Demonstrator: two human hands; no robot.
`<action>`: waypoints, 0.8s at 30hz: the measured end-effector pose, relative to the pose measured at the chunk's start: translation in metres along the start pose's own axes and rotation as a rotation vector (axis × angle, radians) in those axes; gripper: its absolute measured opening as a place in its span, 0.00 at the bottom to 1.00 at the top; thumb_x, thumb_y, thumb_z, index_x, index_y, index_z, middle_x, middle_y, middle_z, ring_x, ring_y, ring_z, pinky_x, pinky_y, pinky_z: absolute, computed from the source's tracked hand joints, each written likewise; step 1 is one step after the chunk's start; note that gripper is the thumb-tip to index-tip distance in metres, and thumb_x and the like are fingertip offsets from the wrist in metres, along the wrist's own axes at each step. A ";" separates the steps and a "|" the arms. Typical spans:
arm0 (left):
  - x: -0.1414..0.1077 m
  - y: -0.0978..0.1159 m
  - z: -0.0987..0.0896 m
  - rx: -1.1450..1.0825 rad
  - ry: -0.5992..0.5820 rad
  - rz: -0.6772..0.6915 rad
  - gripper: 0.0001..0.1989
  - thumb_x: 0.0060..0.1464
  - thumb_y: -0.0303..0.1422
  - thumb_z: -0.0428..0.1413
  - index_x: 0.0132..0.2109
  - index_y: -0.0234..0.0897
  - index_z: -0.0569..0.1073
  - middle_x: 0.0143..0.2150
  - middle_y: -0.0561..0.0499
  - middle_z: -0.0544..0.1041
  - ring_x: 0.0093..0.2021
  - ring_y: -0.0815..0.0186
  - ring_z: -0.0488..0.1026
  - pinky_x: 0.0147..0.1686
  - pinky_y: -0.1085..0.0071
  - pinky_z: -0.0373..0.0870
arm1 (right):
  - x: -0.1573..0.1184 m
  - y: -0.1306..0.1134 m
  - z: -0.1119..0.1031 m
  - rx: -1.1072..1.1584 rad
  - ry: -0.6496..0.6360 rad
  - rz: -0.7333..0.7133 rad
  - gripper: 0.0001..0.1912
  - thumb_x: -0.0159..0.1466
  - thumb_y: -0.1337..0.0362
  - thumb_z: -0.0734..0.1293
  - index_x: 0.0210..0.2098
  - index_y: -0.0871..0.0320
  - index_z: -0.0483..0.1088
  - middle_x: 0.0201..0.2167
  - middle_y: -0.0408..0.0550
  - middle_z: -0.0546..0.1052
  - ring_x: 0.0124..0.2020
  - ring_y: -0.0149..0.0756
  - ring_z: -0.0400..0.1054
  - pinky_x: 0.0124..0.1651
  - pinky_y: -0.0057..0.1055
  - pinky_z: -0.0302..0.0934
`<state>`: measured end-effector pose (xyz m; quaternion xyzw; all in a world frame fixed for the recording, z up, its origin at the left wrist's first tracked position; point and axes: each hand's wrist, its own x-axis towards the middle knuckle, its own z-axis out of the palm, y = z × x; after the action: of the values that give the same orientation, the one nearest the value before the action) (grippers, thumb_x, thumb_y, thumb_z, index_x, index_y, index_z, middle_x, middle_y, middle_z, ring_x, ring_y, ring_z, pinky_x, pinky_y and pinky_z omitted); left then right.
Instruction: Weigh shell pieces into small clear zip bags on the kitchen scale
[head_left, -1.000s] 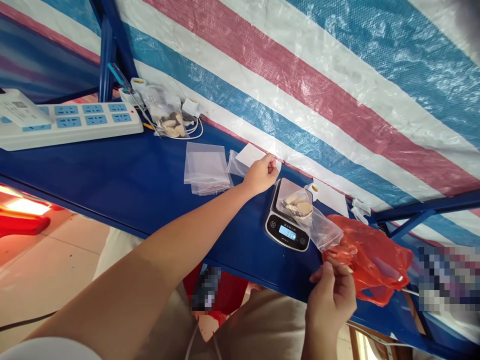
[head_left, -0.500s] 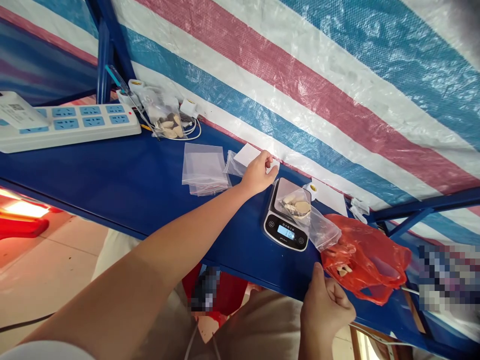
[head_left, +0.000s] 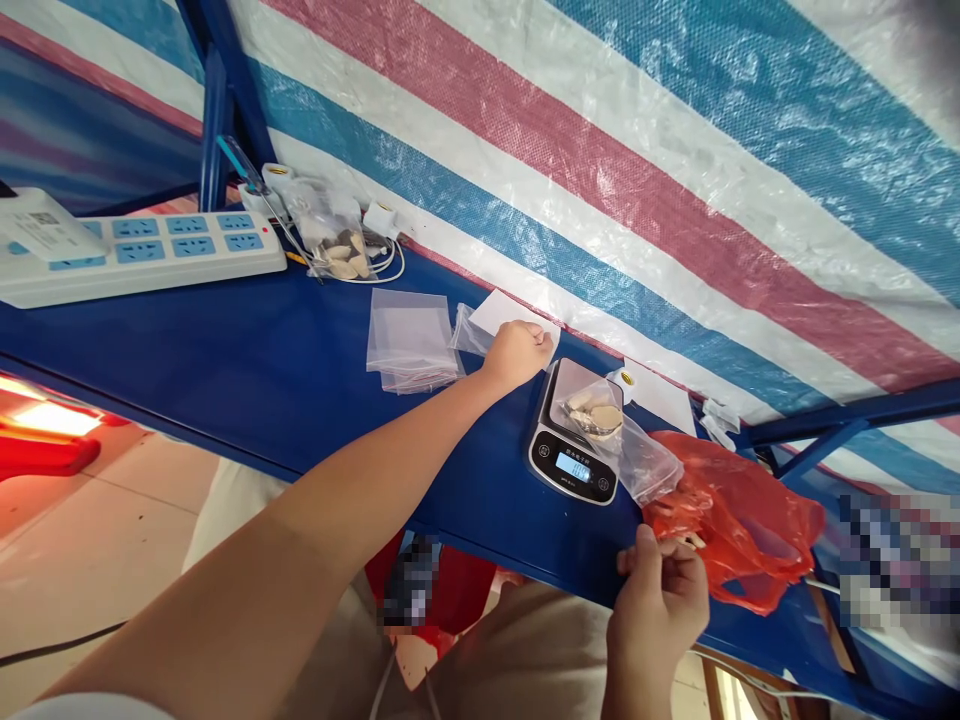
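Reaching left hand, fingers curled onto white paper sheet just left of scale; right hand pinching red bag edge.

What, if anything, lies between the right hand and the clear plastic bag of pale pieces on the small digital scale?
Nothing visible blocks it. The right hand is at the blue table's near edge, beside the crumpled red plastic bag; the clear plastic bag of pale pieces trails off the small digital scale toward it.
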<state>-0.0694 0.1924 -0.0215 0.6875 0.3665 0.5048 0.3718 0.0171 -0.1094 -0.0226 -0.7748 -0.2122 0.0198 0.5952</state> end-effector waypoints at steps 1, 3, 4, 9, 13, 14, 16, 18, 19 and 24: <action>0.000 -0.001 0.000 0.000 -0.005 0.001 0.24 0.57 0.32 0.53 0.23 0.41 0.44 0.20 0.55 0.46 0.25 0.68 0.50 0.29 0.64 0.51 | 0.002 -0.005 0.001 0.010 0.018 -0.013 0.20 0.61 0.49 0.77 0.36 0.54 0.67 0.26 0.38 0.73 0.27 0.33 0.68 0.35 0.31 0.65; -0.001 -0.002 -0.001 -0.001 -0.012 0.004 0.23 0.57 0.31 0.53 0.23 0.41 0.45 0.20 0.55 0.47 0.25 0.68 0.50 0.29 0.64 0.50 | 0.008 -0.014 0.002 0.016 0.070 -0.050 0.23 0.59 0.50 0.78 0.44 0.56 0.70 0.35 0.44 0.78 0.36 0.37 0.74 0.47 0.37 0.69; -0.001 -0.002 -0.002 -0.002 -0.014 0.005 0.22 0.57 0.31 0.53 0.23 0.41 0.45 0.21 0.55 0.47 0.25 0.68 0.50 0.29 0.64 0.50 | 0.012 -0.018 0.002 0.026 0.082 -0.059 0.25 0.58 0.51 0.79 0.47 0.56 0.71 0.39 0.47 0.79 0.40 0.39 0.76 0.52 0.42 0.69; -0.002 0.004 -0.004 -0.010 -0.032 0.015 0.18 0.55 0.30 0.54 0.26 0.41 0.51 0.22 0.56 0.54 0.25 0.68 0.54 0.30 0.65 0.51 | 0.030 -0.033 0.003 0.100 -0.036 -0.024 0.32 0.56 0.49 0.79 0.54 0.58 0.73 0.42 0.52 0.82 0.44 0.45 0.79 0.61 0.57 0.67; -0.002 0.007 -0.005 -0.028 -0.047 0.001 0.12 0.56 0.30 0.54 0.30 0.42 0.56 0.24 0.57 0.62 0.26 0.68 0.60 0.31 0.66 0.55 | 0.041 -0.045 0.011 0.132 -0.142 -0.007 0.29 0.56 0.51 0.80 0.52 0.58 0.76 0.45 0.53 0.82 0.45 0.46 0.80 0.61 0.55 0.68; -0.002 0.007 -0.005 -0.032 -0.050 -0.005 0.12 0.56 0.30 0.53 0.31 0.42 0.56 0.24 0.57 0.62 0.26 0.68 0.61 0.31 0.67 0.56 | 0.043 -0.048 0.014 0.153 -0.170 -0.005 0.28 0.56 0.51 0.80 0.51 0.58 0.77 0.46 0.53 0.82 0.45 0.46 0.80 0.60 0.54 0.69; -0.002 0.006 -0.005 -0.037 -0.056 -0.013 0.11 0.56 0.28 0.53 0.32 0.42 0.56 0.25 0.57 0.63 0.27 0.67 0.61 0.32 0.67 0.56 | 0.048 -0.056 0.021 0.191 -0.223 -0.013 0.25 0.57 0.52 0.79 0.50 0.58 0.77 0.48 0.54 0.82 0.45 0.47 0.80 0.58 0.52 0.72; -0.002 0.006 -0.005 -0.041 -0.066 -0.019 0.11 0.56 0.28 0.53 0.32 0.42 0.56 0.25 0.57 0.63 0.27 0.67 0.61 0.31 0.67 0.56 | 0.053 -0.064 0.027 0.186 -0.253 -0.049 0.24 0.58 0.53 0.78 0.49 0.59 0.78 0.50 0.55 0.82 0.47 0.49 0.80 0.54 0.51 0.74; -0.002 0.006 -0.005 -0.042 -0.071 -0.021 0.11 0.56 0.27 0.53 0.32 0.42 0.56 0.24 0.57 0.63 0.27 0.67 0.61 0.31 0.67 0.56 | 0.056 -0.069 0.029 0.170 -0.260 -0.071 0.24 0.58 0.53 0.78 0.49 0.59 0.78 0.51 0.56 0.82 0.48 0.50 0.80 0.52 0.50 0.75; -0.002 0.006 -0.006 -0.047 -0.093 -0.026 0.12 0.55 0.27 0.53 0.32 0.42 0.56 0.24 0.57 0.62 0.27 0.67 0.61 0.31 0.67 0.55 | 0.065 -0.096 0.035 0.135 -0.317 -0.135 0.25 0.59 0.53 0.78 0.52 0.57 0.78 0.53 0.56 0.82 0.47 0.50 0.80 0.44 0.45 0.79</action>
<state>-0.0750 0.1890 -0.0153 0.6965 0.3457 0.4759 0.4109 0.0367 -0.0354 0.0710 -0.7041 -0.3531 0.1157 0.6051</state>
